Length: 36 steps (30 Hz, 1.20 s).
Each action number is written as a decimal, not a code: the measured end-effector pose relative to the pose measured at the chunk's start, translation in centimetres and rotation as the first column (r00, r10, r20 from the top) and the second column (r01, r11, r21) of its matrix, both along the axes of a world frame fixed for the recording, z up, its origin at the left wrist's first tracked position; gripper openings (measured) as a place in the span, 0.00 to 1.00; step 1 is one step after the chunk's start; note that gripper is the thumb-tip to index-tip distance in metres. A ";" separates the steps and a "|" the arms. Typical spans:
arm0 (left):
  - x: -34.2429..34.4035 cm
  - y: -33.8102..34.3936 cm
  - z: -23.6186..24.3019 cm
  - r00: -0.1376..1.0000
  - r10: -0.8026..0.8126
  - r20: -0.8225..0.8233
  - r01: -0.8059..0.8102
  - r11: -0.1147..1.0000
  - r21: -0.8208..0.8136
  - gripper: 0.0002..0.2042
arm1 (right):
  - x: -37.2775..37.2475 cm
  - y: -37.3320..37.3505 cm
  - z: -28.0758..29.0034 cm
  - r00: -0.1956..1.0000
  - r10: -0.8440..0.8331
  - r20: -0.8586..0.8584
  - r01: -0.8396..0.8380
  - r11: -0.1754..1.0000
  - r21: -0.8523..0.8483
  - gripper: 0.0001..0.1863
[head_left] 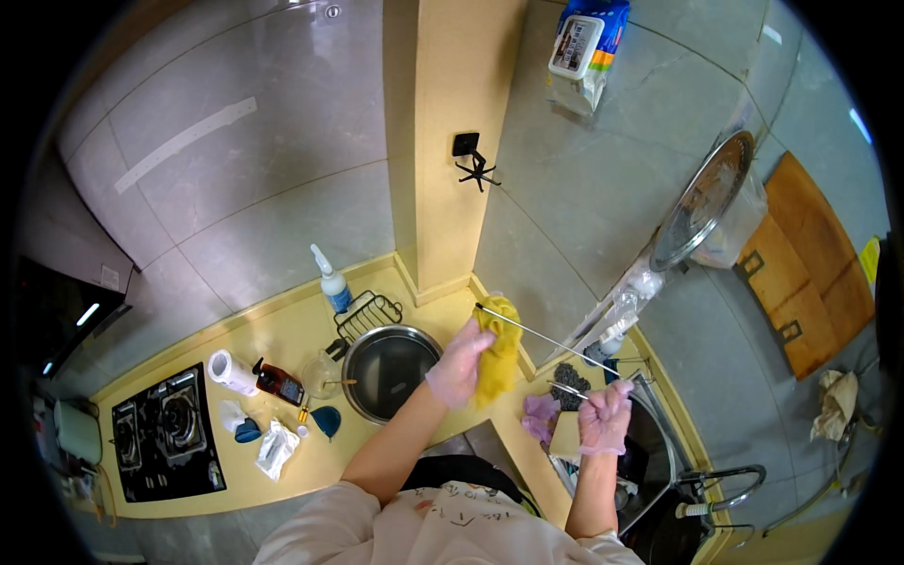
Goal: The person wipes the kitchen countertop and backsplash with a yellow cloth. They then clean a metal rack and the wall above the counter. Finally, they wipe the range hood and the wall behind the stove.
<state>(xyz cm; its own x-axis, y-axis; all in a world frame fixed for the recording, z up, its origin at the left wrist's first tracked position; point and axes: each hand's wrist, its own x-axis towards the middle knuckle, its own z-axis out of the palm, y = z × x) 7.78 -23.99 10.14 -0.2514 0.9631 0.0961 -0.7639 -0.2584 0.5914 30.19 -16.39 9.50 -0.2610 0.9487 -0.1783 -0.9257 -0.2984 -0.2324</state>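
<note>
Both hands wear thin see-through gloves. My left hand (460, 365) is closed on a bunched yellow cloth (501, 363) above the counter corner. One end of a long thin metal rod (546, 337) lies across the cloth. The rod slants down to the right, toward my right hand (605, 419), which is closed by the sink. From that hand a shorter metal piece (568, 389) sticks out to the left; whether it belongs to the rod I cannot tell. Beneath and beside the right hand are a dark scrubber (571, 384), a purple cloth (540, 417) and a pale yellow sponge (565, 437).
Left of my hands stand a steel basin (384, 407), a wire rack (369, 315) and a spray bottle (333, 284). A brown pump bottle (279, 382), a paper roll (232, 371) and a black gas hob (169, 433) lie farther left. The faucet (744, 485) rises at the right.
</note>
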 end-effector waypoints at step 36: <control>5.1 1.6 -2.2 0.852 0.163 -0.497 -0.205 0.978 -0.029 0.10 | -6.0 -2.9 -1.2 0.873 0.342 -0.349 -0.452 0.835 -0.313 0.15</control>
<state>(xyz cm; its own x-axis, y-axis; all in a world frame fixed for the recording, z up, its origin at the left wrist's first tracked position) 12.83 -22.37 7.96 -0.3649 0.9134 0.1804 -0.3131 -0.3028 0.9001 24.24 -19.27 8.31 -0.6897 0.6265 -0.3630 -0.7158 -0.6656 0.2113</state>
